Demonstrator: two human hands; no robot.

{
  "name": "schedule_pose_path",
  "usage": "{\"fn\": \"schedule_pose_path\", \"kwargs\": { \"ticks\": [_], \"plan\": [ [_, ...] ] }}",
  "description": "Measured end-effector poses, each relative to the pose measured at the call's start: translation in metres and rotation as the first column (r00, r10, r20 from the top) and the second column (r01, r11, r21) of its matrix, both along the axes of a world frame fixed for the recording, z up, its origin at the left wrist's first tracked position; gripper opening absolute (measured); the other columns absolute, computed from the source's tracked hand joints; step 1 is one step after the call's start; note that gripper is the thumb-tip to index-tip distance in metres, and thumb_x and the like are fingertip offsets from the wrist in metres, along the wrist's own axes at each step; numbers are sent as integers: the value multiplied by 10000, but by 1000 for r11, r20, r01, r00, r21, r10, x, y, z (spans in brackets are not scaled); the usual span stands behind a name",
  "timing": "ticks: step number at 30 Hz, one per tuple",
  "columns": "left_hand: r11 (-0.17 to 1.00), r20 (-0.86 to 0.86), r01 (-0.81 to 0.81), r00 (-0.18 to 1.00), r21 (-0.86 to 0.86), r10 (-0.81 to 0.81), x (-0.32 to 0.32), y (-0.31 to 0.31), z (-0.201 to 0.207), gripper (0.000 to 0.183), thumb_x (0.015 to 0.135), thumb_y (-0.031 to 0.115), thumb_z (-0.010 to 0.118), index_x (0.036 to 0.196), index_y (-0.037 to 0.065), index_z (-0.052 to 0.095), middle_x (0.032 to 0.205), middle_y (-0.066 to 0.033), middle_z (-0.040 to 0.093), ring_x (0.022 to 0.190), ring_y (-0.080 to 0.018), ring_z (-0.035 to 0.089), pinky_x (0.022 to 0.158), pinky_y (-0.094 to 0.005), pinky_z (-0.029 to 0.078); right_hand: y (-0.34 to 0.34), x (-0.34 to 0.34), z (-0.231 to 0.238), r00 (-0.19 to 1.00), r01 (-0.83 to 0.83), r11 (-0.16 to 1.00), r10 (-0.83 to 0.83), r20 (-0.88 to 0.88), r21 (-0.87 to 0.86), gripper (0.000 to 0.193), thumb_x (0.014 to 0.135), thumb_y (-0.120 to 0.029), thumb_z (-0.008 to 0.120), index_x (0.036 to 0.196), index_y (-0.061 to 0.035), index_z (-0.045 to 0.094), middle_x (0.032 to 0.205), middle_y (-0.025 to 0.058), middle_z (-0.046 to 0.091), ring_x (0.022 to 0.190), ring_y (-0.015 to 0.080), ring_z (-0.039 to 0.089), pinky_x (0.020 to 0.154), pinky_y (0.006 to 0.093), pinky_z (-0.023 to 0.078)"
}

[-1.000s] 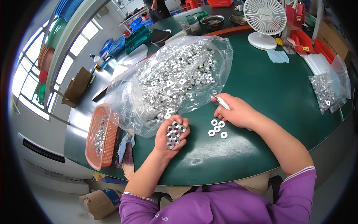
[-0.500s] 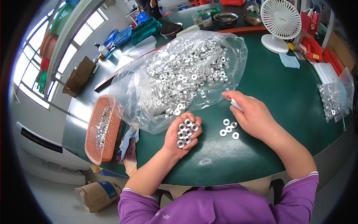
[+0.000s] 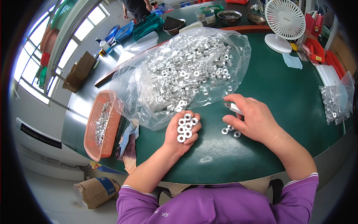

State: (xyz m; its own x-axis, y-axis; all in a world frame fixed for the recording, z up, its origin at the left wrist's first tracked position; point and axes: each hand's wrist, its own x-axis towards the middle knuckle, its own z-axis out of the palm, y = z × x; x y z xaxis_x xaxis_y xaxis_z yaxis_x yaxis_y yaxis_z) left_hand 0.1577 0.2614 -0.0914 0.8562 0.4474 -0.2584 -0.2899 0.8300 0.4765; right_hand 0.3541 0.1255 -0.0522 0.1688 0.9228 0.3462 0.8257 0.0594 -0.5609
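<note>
My left hand (image 3: 179, 131) is closed round several silver metal rings (image 3: 181, 129), which lie in rows with their holes facing up. Near the bag's front edge, my right hand (image 3: 250, 115) hovers over the table with thumb and forefinger apart. A small white-handled tool with a metal tip (image 3: 235, 108) is tucked in its other fingers; it looks like a utility knife. Loose rings (image 3: 225, 131) lie on the green table under the right thumb, some partly hidden by the hand. A large clear plastic bag (image 3: 132, 100) full of such rings spreads beyond both hands.
A pink basket (image 3: 89, 140) of metal parts stands at left, with a cloth (image 3: 128, 143) beside it. On the right are a white fan (image 3: 279, 44), red bins (image 3: 334, 64) and a small bag of rings (image 3: 329, 104). Another person (image 3: 137, 8) stands at the back.
My right thumb and forefinger have spread apart, and the hand now covers some of the loose rings. The left hand keeps its rings, their faces turned slightly. The whole view has shifted a little.
</note>
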Motion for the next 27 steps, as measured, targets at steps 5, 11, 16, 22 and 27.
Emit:
{"fn": "schedule_pose_path", "kwargs": {
  "ticks": [5, 11, 16, 22, 27],
  "plan": [
    [1000, -16, -1, 1000, -21, 0, 0, 1, 0, 241, 951, 283, 431, 876, 66, 503, 841, -64, 464, 581, -130, 433, 291, -210, 291, 2, 0, -1, 999, 28, 1000, -28, 19, -11, 384, 820, -341, 666, 1078, -94, 524, 808, 88, 619, 776, 276, 609, 676, 390, 484],
    [999, -25, -7, 1000, 47, 9, 2, 0, 2, 239, 948, 280, 431, 872, 65, 504, 849, -74, 473, 578, -132, 438, 289, -211, 284, 2, 3, -2, 999, 47, 999, -46, 10, -26, 391, 816, -360, 667, 1068, -96, 527, 799, 83, 620, 772, 278, 615, 657, 395, 487],
    [996, -3, 10, 1000, 94, -9, 2, 1, 3, 235, 948, 281, 432, 875, 68, 500, 854, -83, 478, 585, -135, 446, 288, -206, 289, 3, 6, -4, 992, 95, 995, -92, 89, -28, 381, 824, -344, 663, 1073, -90, 528, 813, 91, 631, 801, 285, 625, 677, 398, 498],
    [890, 62, -205, 978, 408, 197, -12, 15, 22, 231, 950, 294, 434, 882, 84, 501, 895, -84, 510, 593, -130, 473, 302, -200, 319, 3, 14, -5, 976, 192, 974, -177, 126, -122, 295, 830, -241, 636, 1050, -73, 534, 858, 119, 650, 816, 311, 635, 696, 416, 503],
    [-130, 291, -343, 475, 930, 830, -88, 102, 48, 230, 965, 261, 446, 872, 73, 542, 794, -23, 525, 618, -71, 482, 546, -211, 417, 6, 23, -19, 966, 213, 966, -187, 177, -145, 228, 852, -176, 581, 1043, -61, 531, 849, 152, 650, 804, 332, 634, 708, 432, 501]
  ]
}}
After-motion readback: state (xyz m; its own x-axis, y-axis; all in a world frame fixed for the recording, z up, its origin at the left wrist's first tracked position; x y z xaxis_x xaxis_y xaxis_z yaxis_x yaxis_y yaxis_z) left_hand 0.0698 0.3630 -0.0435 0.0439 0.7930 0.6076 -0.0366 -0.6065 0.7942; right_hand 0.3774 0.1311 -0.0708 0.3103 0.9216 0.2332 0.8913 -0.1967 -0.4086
